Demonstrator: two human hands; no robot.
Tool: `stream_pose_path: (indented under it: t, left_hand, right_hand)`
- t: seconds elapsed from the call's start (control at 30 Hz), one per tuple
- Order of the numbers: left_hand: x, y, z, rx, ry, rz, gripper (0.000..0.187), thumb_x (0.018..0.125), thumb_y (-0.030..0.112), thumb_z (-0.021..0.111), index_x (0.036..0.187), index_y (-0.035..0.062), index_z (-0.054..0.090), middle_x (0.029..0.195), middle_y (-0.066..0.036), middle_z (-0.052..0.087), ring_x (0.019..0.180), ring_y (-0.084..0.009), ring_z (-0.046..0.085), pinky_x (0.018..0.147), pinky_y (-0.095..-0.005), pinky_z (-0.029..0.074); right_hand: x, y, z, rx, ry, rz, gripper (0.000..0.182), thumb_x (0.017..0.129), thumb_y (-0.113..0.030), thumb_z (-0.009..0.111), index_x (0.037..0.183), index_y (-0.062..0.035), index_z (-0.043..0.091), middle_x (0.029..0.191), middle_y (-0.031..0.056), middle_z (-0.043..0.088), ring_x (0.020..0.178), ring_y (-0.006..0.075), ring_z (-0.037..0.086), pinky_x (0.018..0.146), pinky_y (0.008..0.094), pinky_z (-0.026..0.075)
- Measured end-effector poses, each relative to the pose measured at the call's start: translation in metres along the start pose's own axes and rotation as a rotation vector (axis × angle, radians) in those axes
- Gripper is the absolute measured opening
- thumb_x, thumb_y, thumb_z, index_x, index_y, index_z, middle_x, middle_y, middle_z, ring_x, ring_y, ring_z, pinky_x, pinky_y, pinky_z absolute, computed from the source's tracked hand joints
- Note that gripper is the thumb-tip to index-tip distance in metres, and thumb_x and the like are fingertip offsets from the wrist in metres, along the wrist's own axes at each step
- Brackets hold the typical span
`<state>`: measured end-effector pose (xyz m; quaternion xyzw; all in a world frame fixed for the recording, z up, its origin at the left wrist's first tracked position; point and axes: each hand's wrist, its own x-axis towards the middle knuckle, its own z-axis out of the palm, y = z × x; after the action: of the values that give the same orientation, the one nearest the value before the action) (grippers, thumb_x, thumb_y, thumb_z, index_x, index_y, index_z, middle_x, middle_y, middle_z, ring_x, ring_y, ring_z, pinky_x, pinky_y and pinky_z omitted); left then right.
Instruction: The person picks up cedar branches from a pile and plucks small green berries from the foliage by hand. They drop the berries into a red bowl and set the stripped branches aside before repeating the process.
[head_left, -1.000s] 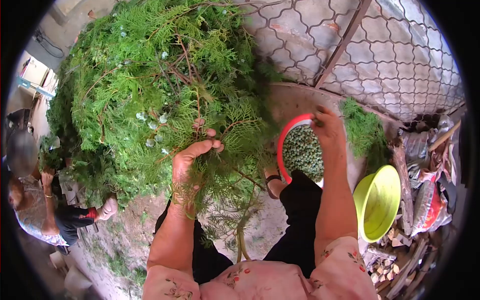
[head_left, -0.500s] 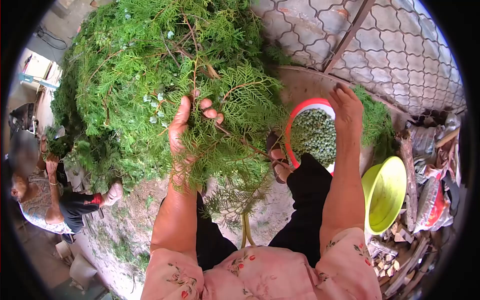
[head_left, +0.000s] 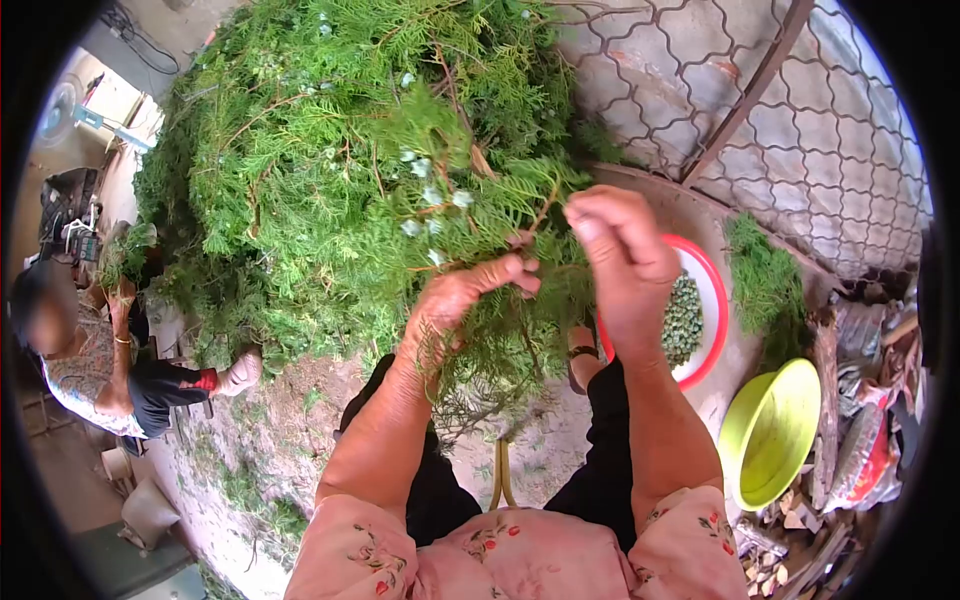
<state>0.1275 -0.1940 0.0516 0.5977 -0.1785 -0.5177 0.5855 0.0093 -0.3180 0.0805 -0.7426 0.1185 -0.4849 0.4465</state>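
Note:
My left hand (head_left: 470,290) is closed round the stem of a leafy green branch (head_left: 500,330), in front of a large heap of cut evergreen branches (head_left: 290,180). Pale blue-green cones (head_left: 430,195) show on twigs just above that hand. My right hand (head_left: 625,235) is beside the tip of a sprig, thumb and fingers pressed together; whatever lies between them is too small to make out. Partly behind my right forearm is a red-rimmed white basin (head_left: 722,315) holding many small green cones (head_left: 684,325).
An empty yellow-green basin (head_left: 775,440) leans at the right near firewood (head_left: 785,545) and sacks (head_left: 865,440). Wire mesh (head_left: 800,150) stands at the upper right. Another person (head_left: 95,370) sits at the left, holding greenery. More sprigs (head_left: 760,275) lie beyond the red-rimmed basin.
My right hand has moved from over the basin to the branch, and its fingers have closed. My left hand has shifted right with the branch. The view has shifted too.

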Motion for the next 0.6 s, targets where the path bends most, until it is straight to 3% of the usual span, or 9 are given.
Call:
stream_pose_path:
  t: [0.07, 0.1, 0.17, 0.33, 0.4, 0.47, 0.53, 0.57, 0.6]
  left_hand:
    - [0.002, -0.001, 0.001, -0.015, -0.061, 0.018, 0.035, 0.081, 0.032, 0.064, 0.099, 0.0023, 0.064, 0.091, -0.009, 0.067, 0.091, -0.0159, 0.059, 0.086, -0.0282, 0.042]
    - [0.0, -0.002, 0.002, -0.042, -0.074, 0.007, 0.033, 0.081, 0.03, 0.065, 0.098, 0.0018, 0.064, 0.09, -0.009, 0.067, 0.088, -0.0157, 0.06, 0.084, -0.0284, 0.043]
    - [-0.001, -0.001, 0.005, -0.057, -0.079, 0.018, 0.027, 0.08, 0.024, 0.067, 0.095, 0.0011, 0.064, 0.084, -0.007, 0.067, 0.079, -0.015, 0.061, 0.074, -0.0281, 0.047]
    - [-0.008, 0.003, 0.014, 0.031, -0.064, 0.094, 0.026, 0.079, 0.025, 0.069, 0.09, 0.0017, 0.064, 0.077, -0.006, 0.066, 0.074, -0.0148, 0.061, 0.07, -0.029, 0.048]
    - [-0.008, 0.005, 0.013, 0.111, -0.102, -0.081, 0.046, 0.075, 0.017, 0.073, 0.114, 0.0023, 0.053, 0.103, -0.005, 0.06, 0.09, -0.0167, 0.056, 0.08, -0.0297, 0.046]
    - [-0.008, 0.0, 0.013, 0.034, -0.107, -0.027, 0.045, 0.077, 0.02, 0.072, 0.114, 0.002, 0.053, 0.102, -0.005, 0.06, 0.09, -0.0163, 0.056, 0.08, -0.0296, 0.046]
    - [-0.009, 0.0, 0.017, -0.238, -0.043, 0.098, 0.044, 0.078, 0.022, 0.07, 0.113, 0.002, 0.053, 0.1, -0.005, 0.06, 0.09, -0.015, 0.056, 0.079, -0.0293, 0.046]
    - [-0.008, -0.004, 0.019, -0.201, -0.007, 0.152, 0.04, 0.084, 0.026, 0.064, 0.113, 0.002, 0.051, 0.088, -0.007, 0.061, 0.066, -0.0153, 0.06, 0.054, -0.0268, 0.048]
    - [-0.008, -0.006, 0.018, -0.203, -0.007, 0.154, 0.04, 0.084, 0.026, 0.064, 0.113, 0.002, 0.051, 0.088, -0.007, 0.061, 0.066, -0.0153, 0.06, 0.054, -0.0268, 0.048]
  right_hand:
    - [-0.005, -0.007, 0.01, -0.029, -0.066, 0.104, 0.016, 0.078, 0.005, 0.06, 0.094, 0.0004, 0.062, 0.095, 0.008, 0.059, 0.084, 0.0125, 0.056, 0.073, 0.0224, 0.044]
    - [-0.008, -0.008, 0.016, 0.065, -0.034, 0.178, 0.02, 0.076, 0.005, 0.061, 0.096, -0.0007, 0.062, 0.095, 0.0068, 0.059, 0.083, 0.0121, 0.055, 0.07, 0.0224, 0.044]
    - [-0.005, -0.009, 0.02, 0.006, -0.06, 0.17, 0.021, 0.076, 0.005, 0.062, 0.096, -0.0011, 0.062, 0.095, 0.006, 0.058, 0.082, 0.0119, 0.055, 0.068, 0.022, 0.043]
    - [-0.007, 0.006, 0.028, -0.057, -0.16, 0.178, 0.028, 0.075, 0.003, 0.063, 0.103, -0.0016, 0.06, 0.095, 0.0055, 0.06, 0.082, 0.0124, 0.056, 0.066, 0.0212, 0.043]
    - [-0.009, 0.01, 0.029, -0.047, -0.194, 0.175, 0.028, 0.076, 0.002, 0.062, 0.104, -0.0011, 0.06, 0.092, 0.0059, 0.062, 0.08, 0.0123, 0.057, 0.069, 0.0222, 0.045]
    - [-0.01, 0.01, 0.033, 0.027, -0.055, 0.305, 0.029, 0.072, 0.005, 0.064, 0.1, -0.0019, 0.061, 0.087, 0.0116, 0.062, 0.074, 0.0186, 0.061, 0.067, 0.027, 0.048]
    - [-0.009, 0.011, 0.031, 0.036, -0.026, 0.338, 0.024, 0.073, 0.006, 0.063, 0.096, -0.0014, 0.061, 0.085, 0.0112, 0.062, 0.072, 0.0187, 0.061, 0.065, 0.0264, 0.048]
    - [-0.009, 0.013, 0.028, -0.035, -0.038, 0.283, 0.022, 0.073, 0.006, 0.063, 0.093, -0.0015, 0.061, 0.084, 0.0105, 0.062, 0.072, 0.0185, 0.06, 0.064, 0.0263, 0.047]
    - [-0.009, 0.015, 0.025, -0.105, -0.049, 0.227, 0.021, 0.073, 0.007, 0.062, 0.091, -0.0016, 0.06, 0.083, 0.0099, 0.062, 0.071, 0.0183, 0.06, 0.064, 0.0262, 0.047]
